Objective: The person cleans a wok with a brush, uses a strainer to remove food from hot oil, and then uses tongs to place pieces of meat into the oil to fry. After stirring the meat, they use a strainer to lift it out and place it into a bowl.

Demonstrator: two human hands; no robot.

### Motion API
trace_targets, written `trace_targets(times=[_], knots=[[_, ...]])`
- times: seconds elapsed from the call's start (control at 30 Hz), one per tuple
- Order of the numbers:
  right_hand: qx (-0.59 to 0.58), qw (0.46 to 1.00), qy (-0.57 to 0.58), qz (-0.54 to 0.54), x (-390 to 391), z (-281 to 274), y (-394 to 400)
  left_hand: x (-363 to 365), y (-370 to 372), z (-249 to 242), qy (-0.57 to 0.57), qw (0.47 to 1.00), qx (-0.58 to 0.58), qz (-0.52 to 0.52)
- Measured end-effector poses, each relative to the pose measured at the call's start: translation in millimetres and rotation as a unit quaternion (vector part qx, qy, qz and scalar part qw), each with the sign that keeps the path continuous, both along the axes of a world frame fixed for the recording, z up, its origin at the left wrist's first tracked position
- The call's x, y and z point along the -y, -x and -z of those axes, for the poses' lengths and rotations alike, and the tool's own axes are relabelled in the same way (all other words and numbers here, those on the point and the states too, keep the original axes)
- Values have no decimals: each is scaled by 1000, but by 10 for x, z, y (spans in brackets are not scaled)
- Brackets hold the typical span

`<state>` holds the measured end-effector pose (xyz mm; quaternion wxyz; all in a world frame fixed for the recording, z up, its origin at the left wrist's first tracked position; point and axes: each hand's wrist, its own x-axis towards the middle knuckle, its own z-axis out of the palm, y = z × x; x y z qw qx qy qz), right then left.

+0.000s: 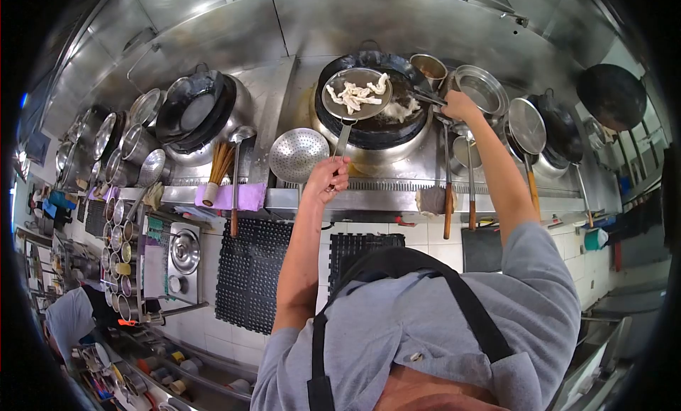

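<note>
My left hand (328, 178) is closed round the handle of a fine mesh strainer (338, 111), which is held over the left part of a black wok (372, 138). Several pale strips of food (357, 95) lie in the strainer. My right hand (460, 107) is closed on dark metal tongs (428, 97) at the wok's right rim. Below the tongs, more pale food (401, 111) sits inside the wok. Beside my left hand, a perforated ladle (299, 155) rests on the stove edge. What the strainer covers in the wok is hidden.
Another wok (193, 113) stands on the left burner. A bamboo brush (218, 171) and a purple cloth (245, 196) lie along the front edge. Long-handled ladles (447, 191) stick out at right. A metal pot (428, 69) stands behind the wok. Another person (71, 315) is at lower left.
</note>
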<state>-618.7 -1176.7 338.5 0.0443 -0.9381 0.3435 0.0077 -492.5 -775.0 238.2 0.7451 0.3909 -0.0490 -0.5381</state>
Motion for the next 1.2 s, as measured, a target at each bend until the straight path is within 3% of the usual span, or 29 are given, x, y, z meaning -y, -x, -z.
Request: trace_targets(times=[0.13,0.23,0.5,0.6,0.7,0.8,0.93,1.07,1.1,1.2], knots=[[22,997,48,-61,-423,-364,-31,-44,86,-150,-37,998,50,-13],[-25,991,79,-109,-787,-377,-262,-59,29,-151,-40,996,83,2],[-15,997,41,-65,-219,19,-287,-185,106,-81,-81,991,102,-32],[48,994,7,-97,-324,-14,-360,-171,42,-95,-84,990,108,-28],[25,988,-50,-143,-685,-211,-540,-174,45,-191,-75,989,128,-23],[52,990,6,-129,-465,191,-803,-176,136,-270,-76,988,134,-9],[111,990,11,-91,-630,-187,-613,-144,92,-198,-73,990,119,-3],[0,995,-2,-101,-517,-236,-559,-155,74,-94,-50,996,78,-5],[32,995,-3,-92,-468,-233,-502,-141,63,-80,-47,996,75,-5],[-36,997,54,-46,-323,-159,-376,-186,81,-72,-50,997,66,-8]])
